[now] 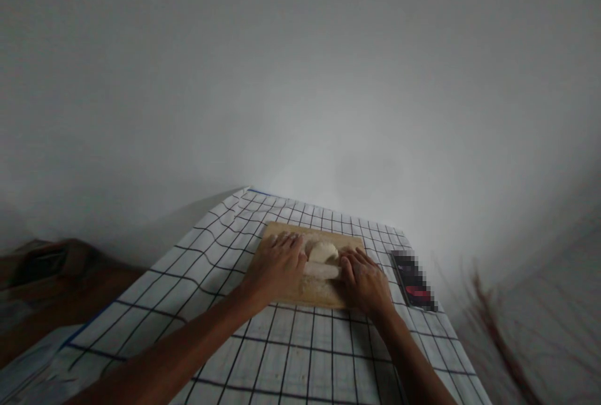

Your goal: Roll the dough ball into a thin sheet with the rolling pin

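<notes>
A pale, floury rolling pin (322,270) lies crosswise on a wooden board (305,295). My left hand (280,260) covers its left end, fingers pointing away from me. Over the right end rests my right hand (366,276), its fingers bent down around the pin. Between the hands, a smooth white lump of dough (323,250) sits at the far side of the pin and seems to touch it. Flour dusts the board around them. Both ends of the pin are hidden under my palms.
A white tablecloth with dark grid lines (291,355) covers the table under the board. To the right lies a dark flat object (402,276), partly pixelated. A grey wall (300,92) rises behind the table. Thin brown branches (493,317) stand at the right.
</notes>
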